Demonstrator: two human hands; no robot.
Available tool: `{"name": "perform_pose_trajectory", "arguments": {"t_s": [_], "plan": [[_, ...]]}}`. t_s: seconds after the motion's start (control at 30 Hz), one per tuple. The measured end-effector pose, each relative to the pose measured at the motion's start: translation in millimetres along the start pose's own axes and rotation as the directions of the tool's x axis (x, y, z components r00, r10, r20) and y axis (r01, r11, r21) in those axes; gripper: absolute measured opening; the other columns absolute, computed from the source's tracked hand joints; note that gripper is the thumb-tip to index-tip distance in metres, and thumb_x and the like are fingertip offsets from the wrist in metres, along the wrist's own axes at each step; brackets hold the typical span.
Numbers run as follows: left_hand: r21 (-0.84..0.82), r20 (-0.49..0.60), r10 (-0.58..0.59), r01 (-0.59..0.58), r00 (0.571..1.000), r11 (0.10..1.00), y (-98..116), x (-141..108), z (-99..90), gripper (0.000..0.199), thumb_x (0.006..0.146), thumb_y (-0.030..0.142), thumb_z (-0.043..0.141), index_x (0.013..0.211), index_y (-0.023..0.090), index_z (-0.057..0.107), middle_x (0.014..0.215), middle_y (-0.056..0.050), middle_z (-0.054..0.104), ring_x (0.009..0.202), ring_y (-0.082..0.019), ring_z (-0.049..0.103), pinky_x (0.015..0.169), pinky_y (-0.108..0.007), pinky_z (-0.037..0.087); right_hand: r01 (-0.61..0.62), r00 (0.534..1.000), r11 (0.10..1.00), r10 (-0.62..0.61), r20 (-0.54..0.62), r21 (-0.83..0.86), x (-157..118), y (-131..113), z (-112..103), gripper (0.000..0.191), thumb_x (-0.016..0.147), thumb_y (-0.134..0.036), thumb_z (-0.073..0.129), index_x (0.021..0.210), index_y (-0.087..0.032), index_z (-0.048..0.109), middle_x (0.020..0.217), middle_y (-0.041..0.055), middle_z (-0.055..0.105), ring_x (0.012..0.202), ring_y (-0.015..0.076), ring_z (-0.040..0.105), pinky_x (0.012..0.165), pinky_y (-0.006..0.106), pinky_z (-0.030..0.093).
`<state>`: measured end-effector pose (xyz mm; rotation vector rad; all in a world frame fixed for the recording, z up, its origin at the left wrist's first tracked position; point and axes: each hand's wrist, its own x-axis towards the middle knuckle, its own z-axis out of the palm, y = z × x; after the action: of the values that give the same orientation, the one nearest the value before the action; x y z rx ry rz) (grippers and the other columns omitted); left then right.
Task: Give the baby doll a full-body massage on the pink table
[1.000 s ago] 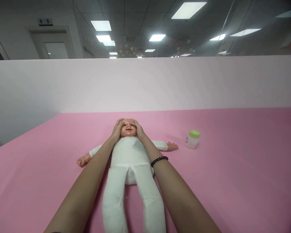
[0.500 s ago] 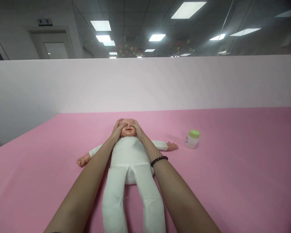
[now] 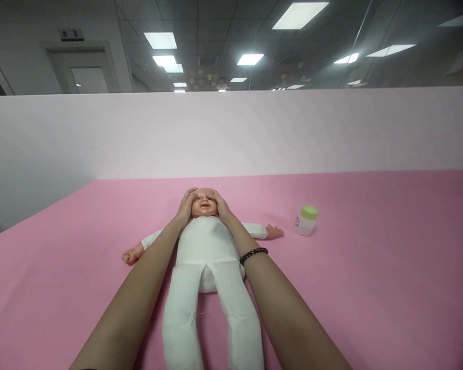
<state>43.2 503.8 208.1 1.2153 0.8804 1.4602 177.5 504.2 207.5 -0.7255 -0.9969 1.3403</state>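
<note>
A baby doll with a white cloth body lies on its back on the pink surface, head at the far end, arms spread and legs toward me. My left hand rests along the left side of the doll's head, and my right hand lies along the right side. Fingers of both hands curve round the top and sides of the head, and the doll's eyes and mouth show between them. A black coiled band is on my right wrist.
A small jar with a green lid stands on the pink surface to the right of the doll's hand. Behind the surface rises a white partition; a door and ceiling lights show above it.
Both thumbs have moved outward from the doll's eyes toward the sides of its head, so the eyes now show. The doll and the jar have not moved.
</note>
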Motion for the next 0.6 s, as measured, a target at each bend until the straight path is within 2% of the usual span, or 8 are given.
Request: {"name": "perform_pose_trajectory", "arguments": {"t_s": [0.07, 0.17, 0.27, 0.4, 0.5, 0.6], "plan": [[0.011, -0.003, 0.001, -0.001, 1.0, 1.0, -1.2, 0.2, -1.1, 0.042, 0.081, 0.042, 0.058, 0.118, 0.023, 0.056, 0.12, -0.007, 0.063, 0.11, -0.022, 0.061, 0.095, -0.035, 0.051, -0.048, 0.998, 0.998, 0.046, 0.05, 0.046, -6.5, -6.8, -2.0, 0.059, 0.068, -0.034, 0.065, 0.126, -0.026, 0.056, 0.106, 0.0004, 0.068, 0.109, 0.0235, 0.062, 0.103, 0.04, 0.048], [0.032, 0.035, 0.025, -0.026, 0.999, 0.999, -3.6, -0.5, -5.4, 0.047, 0.084, 0.051, 0.059, 0.123, 0.024, 0.056, 0.128, -0.008, 0.06, 0.117, -0.023, 0.058, 0.1, -0.036, 0.048, -0.107, 0.971, 0.99, 0.085, 0.224, 0.088, -19.5, -20.2, -8.3, 0.078, 0.074, -0.039, 0.068, 0.147, -0.03, 0.04, 0.125, 0.0033, 0.065, 0.119, 0.023, 0.061, 0.108, 0.041, 0.046], [0.106, 0.148, 0.079, -0.096, 0.986, 0.99, -4.1, -3.6, -13.4, 0.061, 0.082, 0.056, 0.064, 0.134, 0.025, 0.051, 0.138, -0.01, 0.054, 0.126, -0.025, 0.054, 0.106, -0.039, 0.045, -0.142, 0.935, 0.99, 0.133, 0.329, 0.004, -29.1, -30.2, -16.3, 0.095, 0.069, -0.032, 0.08, 0.151, -0.034, 0.034, 0.143, 0.0053, 0.054, 0.125, 0.0243, 0.058, 0.112, 0.042, 0.044], [0.218, 0.286, 0.105, -0.172, 0.953, 0.961, -0.3, -9.9, -24.4, 0.087, 0.073, 0.046, 0.079, 0.148, 0.028, 0.04, 0.154, -0.013, 0.038, 0.139, -0.03, 0.042, 0.114, -0.044, 0.037, -0.158, 0.907, 0.984, 0.176, 0.383, -0.077, -31.2, -32.8, -25.1, 0.117, 0.059, -0.019, 0.088, 0.154, -0.039, 0.025, 0.153, 0.006, 0.042, 0.128, 0.0265, 0.057, 0.112, 0.045, 0.044], [0.206, 0.342, 0.056, -0.133, 0.938, 0.969, 3.3, -13.6, -28.6, 0.105, 0.062, 0.036, 0.088, 0.152, 0.032, 0.034, 0.157, -0.012, 0.032, 0.141, -0.034, 0.039, 0.114, -0.049, 0.038, -0.148, 0.89, 0.983, 0.181, 0.42, -0.111, -28.9, -31.0, -29.8, 0.122, 0.059, -0.015, 0.089, 0.155, -0.042, 0.019, 0.158, 0.0058, 0.035, 0.13, 0.0266, 0.055, 0.112, 0.047, 0.043], [0.166, 0.353, 0.023, -0.087, 0.935, 0.982, 7.2, -16.8, -29.0, 0.112, 0.054, 0.029, 0.092, 0.151, 0.035, 0.036, 0.157, -0.012, 0.033, 0.141, -0.035, 0.04, 0.114, -0.051, 0.038, -0.127, 0.881, 0.982, 0.175, 0.44, -0.137, -26.7, -29.5, -32.5, 0.124, 0.059, -0.012, 0.088, 0.155, -0.043, 0.018, 0.159, 0.0053, 0.033, 0.133, 0.0261, 0.053, 0.113, 0.048, 0.042]]}}
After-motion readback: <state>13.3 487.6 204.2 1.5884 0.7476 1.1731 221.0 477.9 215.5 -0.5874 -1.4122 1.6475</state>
